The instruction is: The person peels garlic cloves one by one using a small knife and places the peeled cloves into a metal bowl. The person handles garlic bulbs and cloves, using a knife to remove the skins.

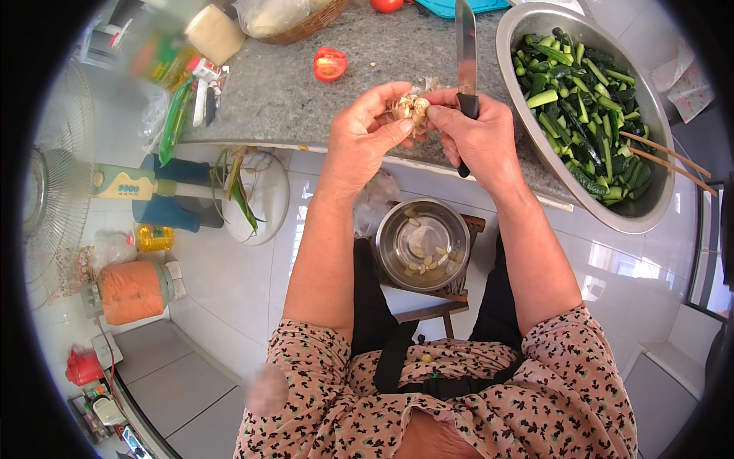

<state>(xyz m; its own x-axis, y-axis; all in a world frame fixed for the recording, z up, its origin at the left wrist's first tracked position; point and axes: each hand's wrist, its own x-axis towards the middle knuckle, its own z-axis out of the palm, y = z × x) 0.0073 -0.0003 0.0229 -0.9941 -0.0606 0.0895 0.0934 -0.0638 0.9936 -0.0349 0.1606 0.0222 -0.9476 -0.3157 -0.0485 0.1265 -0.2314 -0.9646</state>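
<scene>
A partly peeled garlic bulb (414, 110) with papery skin is cradled in my left hand (367, 129) over the front edge of the stone counter. My right hand (479, 129) grips the black handle of a kitchen knife (467, 54), its blade pointing away from me. The thumb and fingertips of that hand also touch the garlic. Loose garlic skin (430, 84) lies on the counter just behind the bulb. Below my hands, between my knees, a steel bowl (383, 244) holds several peeled garlic cloves (423, 265). It stands on a small wooden stool (475, 224).
At the right stands a large steel basin (506, 63) of cut cucumbers (596, 126), with chopsticks (676, 160) over its rim. A halved tomato (330, 64) and a wicker basket (304, 26) are on the counter (269, 97). A fan (51, 178) stands at left.
</scene>
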